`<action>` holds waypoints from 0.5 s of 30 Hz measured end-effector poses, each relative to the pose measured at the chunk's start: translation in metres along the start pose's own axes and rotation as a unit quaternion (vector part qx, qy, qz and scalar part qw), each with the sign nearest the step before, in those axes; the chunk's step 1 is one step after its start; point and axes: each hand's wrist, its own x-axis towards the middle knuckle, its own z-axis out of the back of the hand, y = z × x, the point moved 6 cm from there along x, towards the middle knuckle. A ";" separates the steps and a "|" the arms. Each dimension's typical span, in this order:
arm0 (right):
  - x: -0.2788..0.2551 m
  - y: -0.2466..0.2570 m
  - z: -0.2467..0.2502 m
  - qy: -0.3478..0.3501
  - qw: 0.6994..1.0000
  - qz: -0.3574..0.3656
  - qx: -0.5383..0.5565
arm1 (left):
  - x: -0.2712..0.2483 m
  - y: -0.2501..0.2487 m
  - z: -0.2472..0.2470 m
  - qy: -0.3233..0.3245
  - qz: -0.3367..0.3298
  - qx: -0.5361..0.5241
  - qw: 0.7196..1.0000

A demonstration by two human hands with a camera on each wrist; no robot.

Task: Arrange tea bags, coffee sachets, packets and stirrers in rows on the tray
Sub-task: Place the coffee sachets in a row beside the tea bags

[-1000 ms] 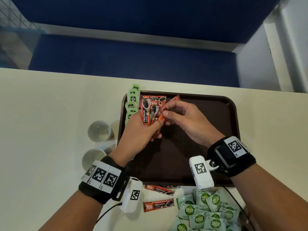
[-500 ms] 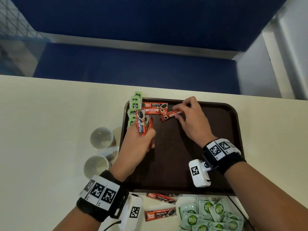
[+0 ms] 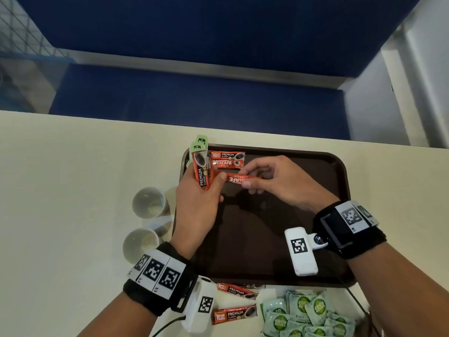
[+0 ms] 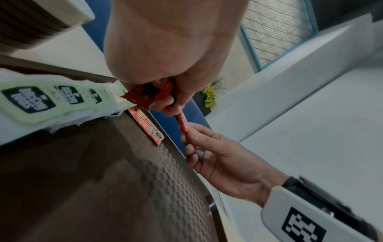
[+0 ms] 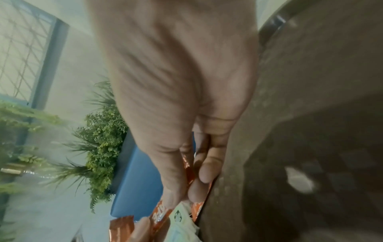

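Note:
A dark brown tray (image 3: 279, 239) lies on the pale table. My left hand (image 3: 199, 203) grips a small bundle of red coffee sachets (image 3: 201, 173) upright over the tray's back left corner. My right hand (image 3: 279, 181) pinches one red Nescafe sachet (image 3: 239, 178) held level; my left thumb touches its left end. Just behind it two red sachets (image 3: 227, 159) lie flat in a row on the tray. Green tea bags (image 3: 200, 143) line the tray's left rim. In the left wrist view the bundle (image 4: 149, 96) sits in my fingers, with the pinched sachet (image 4: 183, 126) on edge.
Two white paper cups (image 3: 148, 203) (image 3: 139, 244) stand left of the tray. Two loose red sachets (image 3: 234, 314) and a heap of several green packets (image 3: 303, 314) lie on the table in front of the tray. A blue bench runs behind the table.
My right hand drew one sachet out of the left hand's bundle and carried it toward the two lying sachets; now it holds it just in front of them against my left thumb.

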 end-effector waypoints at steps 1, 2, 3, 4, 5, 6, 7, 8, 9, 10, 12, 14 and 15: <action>0.000 -0.001 0.000 -0.005 1.000 -0.001 0.024 | 0.000 0.001 0.002 -0.010 0.003 -0.013 1.000; 0.000 -0.003 0.001 -0.016 0.998 -0.003 0.058 | 0.000 0.001 0.004 -0.021 0.001 -0.018 1.000; 0.000 -0.006 0.002 -0.028 0.994 -0.007 0.101 | 0.000 0.002 0.006 -0.031 -0.001 -0.017 0.999; 0.000 -0.010 0.003 -0.041 0.989 -0.011 0.142 | 0.000 0.003 0.007 -0.039 -0.003 -0.015 0.999; 0.000 -0.013 0.004 -0.051 0.983 -0.016 0.176 | -0.001 0.003 0.007 -0.044 -0.003 -0.010 0.999; 0.000 -0.015 0.004 -0.060 0.978 -0.020 0.200 | -0.001 0.005 0.006 -0.048 -0.003 -0.004 0.999; 0.001 -0.018 0.003 -0.067 0.973 -0.025 0.219 | -0.001 0.005 0.005 -0.051 -0.003 0.000 0.999; 0.001 -0.020 0.002 -0.074 0.968 -0.030 0.238 | -0.001 0.005 0.004 -0.048 -0.002 0.002 0.999; 0.002 -0.022 0.001 -0.084 0.962 -0.034 0.258 | -0.001 0.006 0.002 -0.037 0.000 0.004 0.999; 0.003 -0.023 0.000 -0.095 0.956 -0.037 0.275 | 0.000 0.007 -0.001 -0.017 0.006 0.009 1.000; 0.005 -0.024 0.001 -0.122 0.957 -0.034 0.261 | 0.003 0.009 -0.006 0.048 0.022 0.039 0.998; 0.005 -0.018 0.008 -0.152 0.976 -0.011 0.154 | 0.005 0.007 -0.006 0.089 0.021 0.071 0.993; 0.006 -0.012 0.013 -0.158 0.983 0.011 0.088 | 0.007 0.003 -0.004 0.093 0.012 0.079 0.992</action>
